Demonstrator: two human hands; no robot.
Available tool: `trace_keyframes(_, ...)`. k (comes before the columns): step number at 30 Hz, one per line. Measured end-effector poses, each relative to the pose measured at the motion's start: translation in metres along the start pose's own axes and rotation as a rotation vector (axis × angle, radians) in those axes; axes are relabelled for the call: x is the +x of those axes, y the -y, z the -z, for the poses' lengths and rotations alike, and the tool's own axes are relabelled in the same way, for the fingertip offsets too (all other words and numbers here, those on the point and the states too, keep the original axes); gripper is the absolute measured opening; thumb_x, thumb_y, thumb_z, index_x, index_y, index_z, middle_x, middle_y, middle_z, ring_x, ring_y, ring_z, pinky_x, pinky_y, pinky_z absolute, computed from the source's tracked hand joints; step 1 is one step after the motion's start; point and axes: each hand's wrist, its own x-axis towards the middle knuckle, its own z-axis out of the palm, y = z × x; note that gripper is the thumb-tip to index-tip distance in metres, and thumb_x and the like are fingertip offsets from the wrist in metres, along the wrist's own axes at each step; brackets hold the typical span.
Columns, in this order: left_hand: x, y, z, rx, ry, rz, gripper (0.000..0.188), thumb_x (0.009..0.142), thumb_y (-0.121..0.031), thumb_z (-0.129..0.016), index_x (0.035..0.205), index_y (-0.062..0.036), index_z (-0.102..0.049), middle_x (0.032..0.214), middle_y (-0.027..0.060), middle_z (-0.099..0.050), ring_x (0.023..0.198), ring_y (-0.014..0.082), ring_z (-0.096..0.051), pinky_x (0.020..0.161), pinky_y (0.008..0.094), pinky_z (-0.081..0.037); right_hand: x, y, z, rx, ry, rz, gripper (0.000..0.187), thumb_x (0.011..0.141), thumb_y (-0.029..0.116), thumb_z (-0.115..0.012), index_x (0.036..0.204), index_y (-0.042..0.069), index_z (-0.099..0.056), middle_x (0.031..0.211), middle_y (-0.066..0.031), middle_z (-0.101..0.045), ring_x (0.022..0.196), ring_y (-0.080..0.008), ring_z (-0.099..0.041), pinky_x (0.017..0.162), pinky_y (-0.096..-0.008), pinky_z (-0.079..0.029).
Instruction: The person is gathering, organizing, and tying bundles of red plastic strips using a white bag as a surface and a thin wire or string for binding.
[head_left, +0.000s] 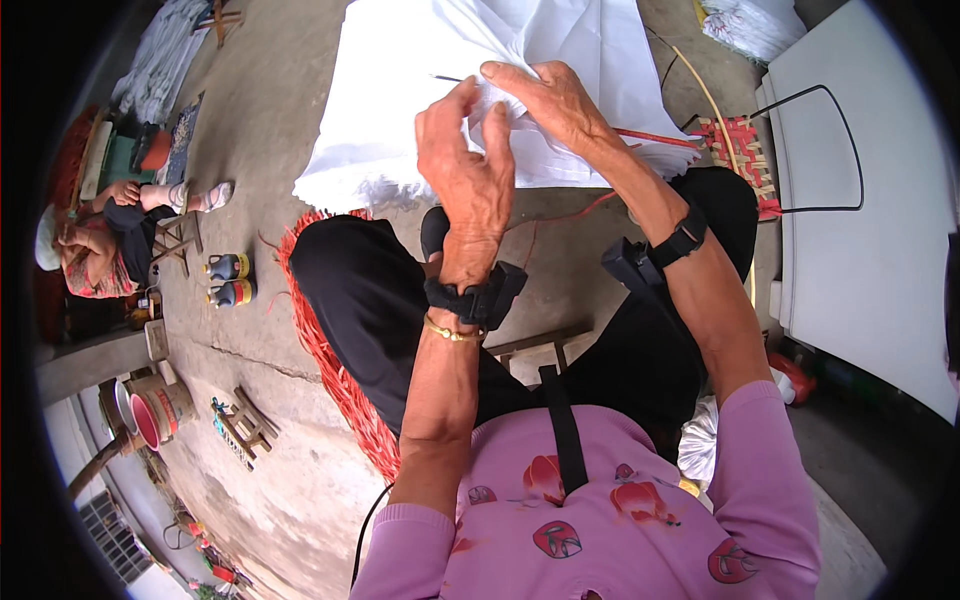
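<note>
Head view: white cloth (pixel 390 110) lies spread beyond 2 black-trousered knees (pixel 345 255); left hand (pixel 468 165) over it, thumb and forefinger apart; right hand (pixel 562 105) at its folds, cannot tell whether pinching.

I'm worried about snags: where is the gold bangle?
In the head view, the gold bangle circles the left forearm, on the elbow side of the black strap.
</note>
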Motion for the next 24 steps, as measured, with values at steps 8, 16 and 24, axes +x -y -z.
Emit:
trace_keyframes(8, -0.012, 0.015, -0.010, 0.221, 0.230, 0.333, 0.034, 0.074, -0.003, -0.062, 0.107, 0.0011, -0.056, 0.082, 0.0201, -0.063, 0.074, 0.0356, -0.061, 0.066, 0.0422, -0.048, 0.004, 0.007, 0.005, -0.231, -0.027, 0.022, 0.050, 0.074, 0.043, -0.066, 0.056, -0.002, -0.054, 0.048, -0.0106, -0.049, 0.047, -0.0181, -0.048, 0.048, -0.0360, -0.042)
trace_keyframes(16, 0.006, 0.048, -0.001, 0.425, 0.075, 0.310, 0.023, 0.072, 0.001, -0.053, 0.092, -0.0024, -0.063, 0.072, 0.0206, -0.064, 0.067, 0.0356, -0.064, 0.061, 0.0417, -0.049, -0.003, 0.011, 0.021, -0.753, -0.123, 0.348, 0.043, 0.079, 0.035, -0.061, 0.056, -0.001, -0.059, 0.044, -0.0143, -0.050, 0.041, -0.0260, -0.049, 0.045, -0.0387, -0.042)
trace_keyframes(24, 0.000, 0.050, -0.003, 0.130, -0.044, 0.346, 0.026, 0.071, 0.008, -0.048, 0.093, 0.0037, -0.061, 0.079, 0.0176, -0.065, 0.072, 0.0274, -0.065, 0.068, 0.0350, -0.051, -0.007, 0.000, 0.020, -1.017, -0.102, 0.493, 0.039, 0.078, 0.030, -0.059, 0.054, -0.001, -0.061, 0.044, -0.0167, -0.052, 0.040, -0.0270, -0.053, 0.042, -0.0383, -0.043)
